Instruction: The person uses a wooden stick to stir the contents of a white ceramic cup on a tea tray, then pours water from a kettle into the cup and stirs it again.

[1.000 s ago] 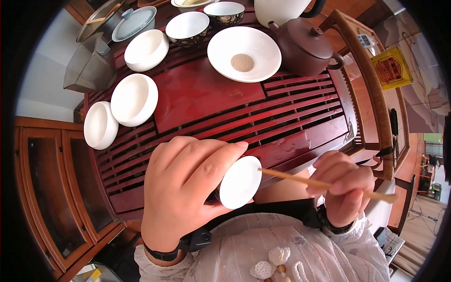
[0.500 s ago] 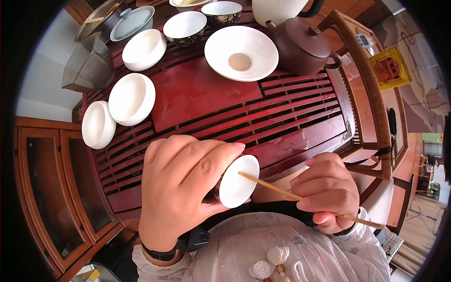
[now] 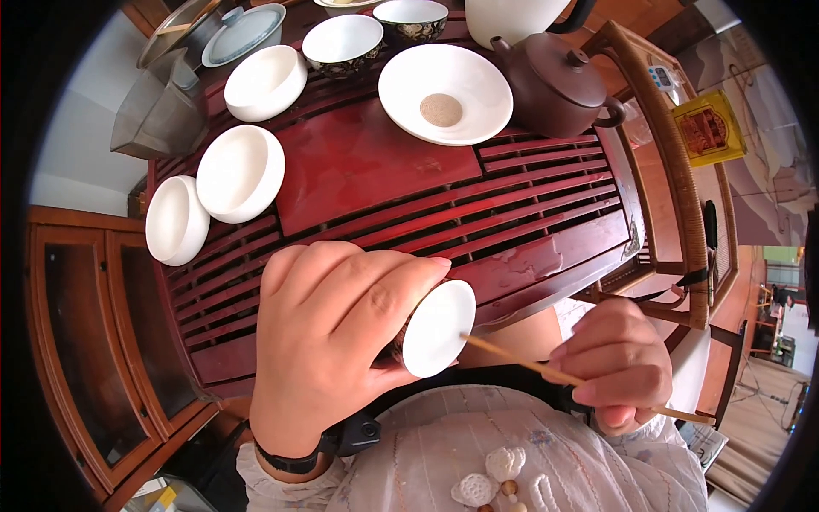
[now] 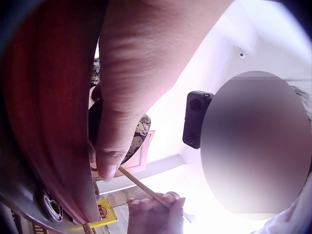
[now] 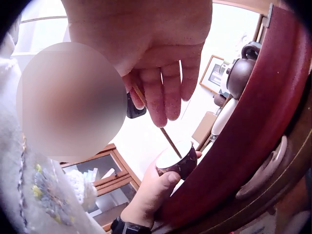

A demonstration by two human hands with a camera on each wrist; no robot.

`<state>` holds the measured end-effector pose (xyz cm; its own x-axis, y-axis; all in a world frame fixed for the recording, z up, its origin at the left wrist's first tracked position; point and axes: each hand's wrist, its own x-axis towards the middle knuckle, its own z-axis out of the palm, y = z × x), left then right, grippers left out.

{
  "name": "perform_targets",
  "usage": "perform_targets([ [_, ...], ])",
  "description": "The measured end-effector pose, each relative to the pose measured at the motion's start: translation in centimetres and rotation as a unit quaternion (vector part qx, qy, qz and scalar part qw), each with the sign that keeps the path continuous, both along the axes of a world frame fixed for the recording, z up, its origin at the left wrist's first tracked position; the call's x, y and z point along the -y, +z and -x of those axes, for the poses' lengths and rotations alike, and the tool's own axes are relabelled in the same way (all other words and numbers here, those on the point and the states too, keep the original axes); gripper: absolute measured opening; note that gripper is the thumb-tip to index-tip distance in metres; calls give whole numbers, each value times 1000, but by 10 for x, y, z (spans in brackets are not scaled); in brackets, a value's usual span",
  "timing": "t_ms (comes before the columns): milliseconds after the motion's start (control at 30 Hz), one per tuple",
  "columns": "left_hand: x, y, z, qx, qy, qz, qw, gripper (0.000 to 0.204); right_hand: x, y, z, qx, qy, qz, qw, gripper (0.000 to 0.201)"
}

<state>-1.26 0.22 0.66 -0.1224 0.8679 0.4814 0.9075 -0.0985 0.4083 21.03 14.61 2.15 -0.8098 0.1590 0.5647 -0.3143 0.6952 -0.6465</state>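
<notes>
In the head view my left hand [image 3: 328,341] grips a small cup [image 3: 438,329], white inside, tilted with its mouth towards the right hand. The cup's outside is dark with a pale pattern, seen in the left wrist view [image 4: 141,132]. My right hand [image 3: 621,363] pinches a thin wooden stick [image 3: 512,357] between thumb and fingers. The stick's tip is at the cup's mouth; whether it touches the cup I cannot tell. In the right wrist view the stick [image 5: 170,141] points down into the cup [image 5: 178,160], held by the left hand [image 5: 148,195].
A red slatted tea tray [image 3: 375,183] lies beyond the hands. On it stand a wide white bowl [image 3: 478,94] with a brownish round patch inside, a brown teapot [image 3: 554,85], white bowls [image 3: 241,174] and dark patterned bowls [image 3: 343,47]. A glass pitcher [image 3: 158,115] is at the left.
The right hand and stick first moved left and down, the tip going over the cup's inside, then back right to the cup's rim side. The left hand keeps its grip on the cup.
</notes>
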Motion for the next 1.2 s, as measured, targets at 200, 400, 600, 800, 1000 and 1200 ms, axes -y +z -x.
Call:
perform_targets([
  [200,0,0,0,-3,1,2,1000,61,0,-5,-3,-22,-5,13,1000,28],
  [400,0,-1,0,-8,1,6,1000,61,2,-6,-2,-19,1,25,1000,27],
  [600,0,-1,0,-9,1,4,1000,61,1,-8,-1,-30,5,57,998,25],
  [800,0,-2,0,-10,3,3,1000,61,1,-8,-1,-29,30,69,997,24],
  [1000,0,-1,-1,-9,4,6,1000,62,3,-9,-2,-20,37,103,994,24],
  [1200,0,0,0,-9,4,9,1000,60,1,-11,-4,-16,44,109,993,25],
])
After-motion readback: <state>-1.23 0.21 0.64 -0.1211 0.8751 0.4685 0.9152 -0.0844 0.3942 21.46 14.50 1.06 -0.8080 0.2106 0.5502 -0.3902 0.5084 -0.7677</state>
